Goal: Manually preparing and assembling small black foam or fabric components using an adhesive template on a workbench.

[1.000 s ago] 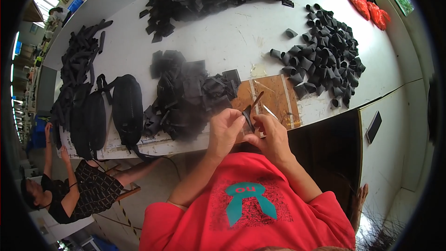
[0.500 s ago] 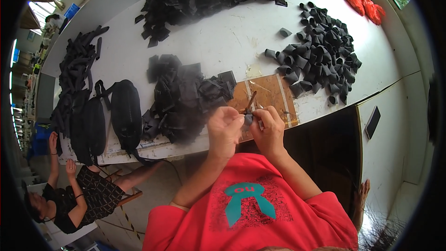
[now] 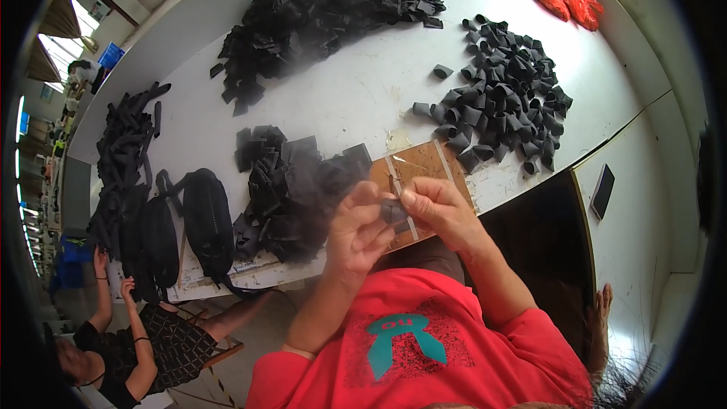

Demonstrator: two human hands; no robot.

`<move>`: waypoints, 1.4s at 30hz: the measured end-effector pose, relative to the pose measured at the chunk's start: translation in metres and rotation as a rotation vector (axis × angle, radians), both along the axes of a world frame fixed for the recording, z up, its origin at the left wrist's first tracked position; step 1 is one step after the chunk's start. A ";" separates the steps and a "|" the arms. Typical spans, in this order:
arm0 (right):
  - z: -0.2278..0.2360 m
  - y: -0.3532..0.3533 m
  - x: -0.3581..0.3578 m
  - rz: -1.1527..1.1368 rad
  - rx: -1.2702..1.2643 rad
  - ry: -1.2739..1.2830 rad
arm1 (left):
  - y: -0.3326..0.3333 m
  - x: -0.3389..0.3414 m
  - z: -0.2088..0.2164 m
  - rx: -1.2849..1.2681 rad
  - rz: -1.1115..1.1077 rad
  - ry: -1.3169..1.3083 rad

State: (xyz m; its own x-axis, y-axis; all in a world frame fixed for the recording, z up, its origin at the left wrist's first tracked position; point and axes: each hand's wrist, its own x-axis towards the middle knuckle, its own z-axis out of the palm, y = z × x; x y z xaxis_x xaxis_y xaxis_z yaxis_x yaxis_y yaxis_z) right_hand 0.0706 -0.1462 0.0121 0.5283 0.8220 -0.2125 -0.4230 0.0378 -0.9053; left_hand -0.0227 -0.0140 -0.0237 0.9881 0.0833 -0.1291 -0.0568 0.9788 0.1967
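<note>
Between my two hands is a small dark grey fabric piece [image 3: 393, 211], held up just above the near edge of the table. The fingers of my left hand [image 3: 357, 231] are closed on its left side, with the lower fingers curled. My right hand [image 3: 441, 212] pinches it from the right with thumb and forefinger. Beneath and beyond the hands lies a brown board [image 3: 424, 164] with pale strips across it. Left of the hands is a pile of flat black fabric pieces [image 3: 291, 182]. Beyond the board on the right is a heap of folded black fabric loops [image 3: 503, 91].
A large black fabric pile [image 3: 326, 19] covers the far side of the white table [image 3: 341, 98]. Black pouches [image 3: 206, 216] and rolled strips [image 3: 125, 136] lie at left, near a seated person [image 3: 129, 348]. Red plastic bags [image 3: 564, 4] sit far right; a phone [image 3: 603, 192] lies on the right surface.
My hands have come nearer and turned, with the fabric piece now more in view. The thin dark strip standing up above my fingers no longer shows so plainly. The whole view has shifted slightly.
</note>
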 end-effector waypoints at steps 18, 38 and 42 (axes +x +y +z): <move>-0.006 0.010 0.008 -0.357 -0.002 -1.007 | 0.012 0.024 0.025 1.599 0.468 -0.085; -0.017 0.018 0.003 -0.428 -0.044 -1.398 | 0.007 0.011 0.002 1.054 0.550 0.201; 0.001 0.008 0.016 -0.389 0.008 -1.117 | 0.019 0.022 -0.002 1.225 0.548 0.293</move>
State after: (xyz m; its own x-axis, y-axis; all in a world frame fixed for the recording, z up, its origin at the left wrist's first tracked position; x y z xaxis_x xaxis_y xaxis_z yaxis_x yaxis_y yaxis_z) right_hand 0.0864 -0.1378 0.0133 0.6326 0.5643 0.5304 0.6442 -0.0032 -0.7649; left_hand -0.0003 0.0052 -0.0256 0.7415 0.6614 0.1130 -0.1836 0.0380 0.9823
